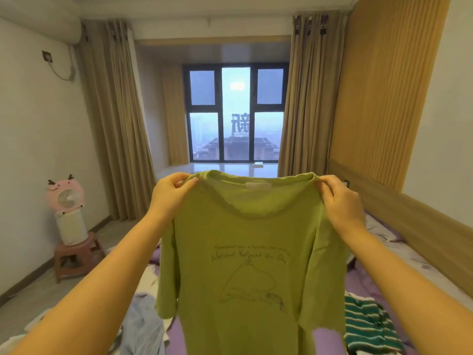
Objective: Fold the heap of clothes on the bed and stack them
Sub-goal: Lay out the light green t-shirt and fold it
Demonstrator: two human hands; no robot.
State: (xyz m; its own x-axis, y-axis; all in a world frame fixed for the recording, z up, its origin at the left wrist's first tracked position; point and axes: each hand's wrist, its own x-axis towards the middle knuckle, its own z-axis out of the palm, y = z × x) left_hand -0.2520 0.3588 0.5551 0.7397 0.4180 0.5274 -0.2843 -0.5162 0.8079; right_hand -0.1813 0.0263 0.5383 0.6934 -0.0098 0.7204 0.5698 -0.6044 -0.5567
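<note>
A green T-shirt (pixel 245 265) with a faint line drawing and writing hangs spread out in front of me, above the bed. My left hand (pixel 170 194) pinches its left shoulder beside the collar. My right hand (pixel 341 201) pinches the right shoulder. Both arms are stretched forward at chest height. Below, on the purple floral bed sheet (pixel 399 249), lie a pale blue garment (pixel 143 326) at the lower left and a green-and-white striped garment (pixel 366 324) at the lower right. The shirt hides the middle of the bed.
A pink stool (pixel 76 254) with a white cylinder and a pink fan (pixel 65 196) stands by the left wall. Beige curtains (pixel 115 119) frame the window (pixel 235 114) ahead. A wooden headboard panel (pixel 409 221) runs along the right side.
</note>
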